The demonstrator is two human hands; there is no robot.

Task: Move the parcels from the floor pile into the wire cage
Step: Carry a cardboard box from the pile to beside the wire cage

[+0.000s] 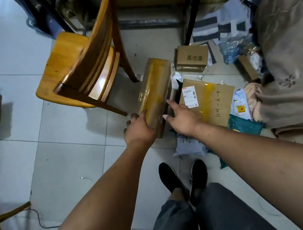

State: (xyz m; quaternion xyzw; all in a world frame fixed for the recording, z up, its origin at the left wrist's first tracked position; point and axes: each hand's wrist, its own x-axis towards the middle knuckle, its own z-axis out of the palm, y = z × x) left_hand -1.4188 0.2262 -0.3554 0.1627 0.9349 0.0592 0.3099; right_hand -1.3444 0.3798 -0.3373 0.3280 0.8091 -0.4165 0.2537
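Four cardboard boxes at the pile: one taped box lifted and tilted in my hands, three lying on the floor.
Taped box: middle of the view, yellow tape along its length, far end near a leg of the wooden chair.
Left grip: clenched on the box's near left edge, fingers curled round it.
Right grip: released, index finger straight, laid against the box's right side.
Labelled box: flat at 3 o'clock of the taped box, with a white label and handwritten digits on top.
Printed box: small, at 1 o'clock.
Third box: at 2 o'clock, against the beige cloth.
Soft mailers: at least three round the labelled box. A grey mailer lies at 7 o'clock of it, a teal mailer at 5 and a white mailer at 3.
Containers: taped, labelled and printed boxes are all shut, so I cannot tell their contents.
Chairs: two, the wooden chair at 10 o'clock and part of a second chair at 8.
Black shoes: two, at 6 o'clock.
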